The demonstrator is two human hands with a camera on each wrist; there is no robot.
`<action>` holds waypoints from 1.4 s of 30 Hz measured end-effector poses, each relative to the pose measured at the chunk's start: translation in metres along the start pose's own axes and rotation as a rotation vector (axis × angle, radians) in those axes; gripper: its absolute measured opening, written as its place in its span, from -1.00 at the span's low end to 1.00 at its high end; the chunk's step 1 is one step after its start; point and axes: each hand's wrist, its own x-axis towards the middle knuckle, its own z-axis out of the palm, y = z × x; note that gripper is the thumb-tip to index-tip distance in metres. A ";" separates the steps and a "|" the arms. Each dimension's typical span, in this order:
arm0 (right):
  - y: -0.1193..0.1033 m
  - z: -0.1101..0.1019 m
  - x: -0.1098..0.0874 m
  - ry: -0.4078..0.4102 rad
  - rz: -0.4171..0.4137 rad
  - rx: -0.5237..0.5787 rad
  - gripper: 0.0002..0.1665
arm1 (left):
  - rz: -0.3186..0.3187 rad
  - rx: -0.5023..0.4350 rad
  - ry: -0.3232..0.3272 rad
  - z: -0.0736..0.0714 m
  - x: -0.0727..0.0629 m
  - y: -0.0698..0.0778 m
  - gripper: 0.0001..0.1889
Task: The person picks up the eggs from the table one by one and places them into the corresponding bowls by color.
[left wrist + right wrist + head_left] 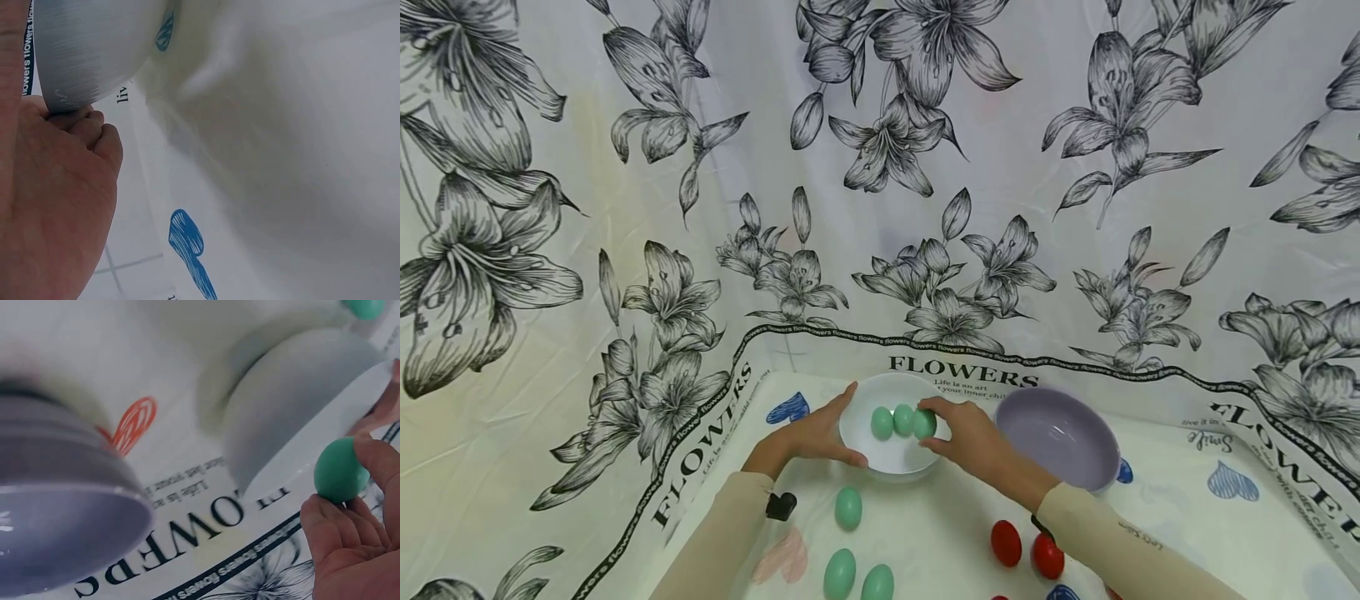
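Observation:
My left hand (812,429) grips the rim of a white bowl (895,477), with the thumb at the near side and the fingers at the far left. In the left wrist view, curled fingertips (107,140) touch the bowl's edge. Two green eggs (882,423) lie inside the bowl. Over its right side, my right hand (973,437) pinches another green egg (924,425) between thumb and fingers. The right wrist view shows this held egg (340,470) beside the bowl's rim; whether it touches the bowl I cannot tell.
A lilac bowl (1060,437) stands right of the white one, partly behind my right hand. Green eggs (848,508) lie nearer on the left of the cloth. Red eggs (1006,543) lie near my right forearm, some cut off by the frame. Flower-print cloth (880,250) rises behind.

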 end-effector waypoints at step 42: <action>0.027 0.044 0.058 -0.176 0.019 -0.366 -0.36 | -0.005 -0.003 -0.007 -0.003 -0.003 0.006 0.61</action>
